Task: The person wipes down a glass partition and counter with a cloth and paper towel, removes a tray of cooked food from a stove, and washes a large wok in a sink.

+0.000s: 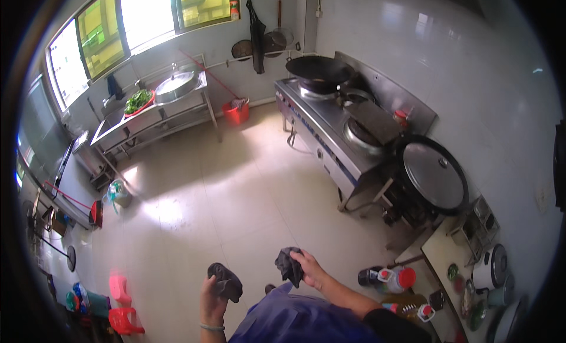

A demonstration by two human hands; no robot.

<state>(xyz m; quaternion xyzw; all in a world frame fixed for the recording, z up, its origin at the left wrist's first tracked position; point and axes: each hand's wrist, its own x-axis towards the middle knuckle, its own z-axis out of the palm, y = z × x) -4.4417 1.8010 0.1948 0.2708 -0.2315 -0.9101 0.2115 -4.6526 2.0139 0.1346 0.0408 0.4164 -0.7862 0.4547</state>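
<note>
In my left hand (213, 301) is a crumpled dark grey cloth (226, 283), pinched under the thumb. My right hand (310, 270) grips another dark cloth (289, 265), bunched up with a corner hanging down. The two hands are apart, both held out over the pale tiled floor (247, 210). Between them, closer to my body, spreads the blue-purple apron (292, 318) that I wear. A bracelet circles my left wrist.
On the right, a steel gas range (318, 131) carries a large wok (318, 71); a big lid (433, 175) leans at its near end. Bottles (398, 276) stand beside my right arm. A sink counter (146, 117), red bucket (236, 113) and red plastic stools (124, 318) lie leftward.
</note>
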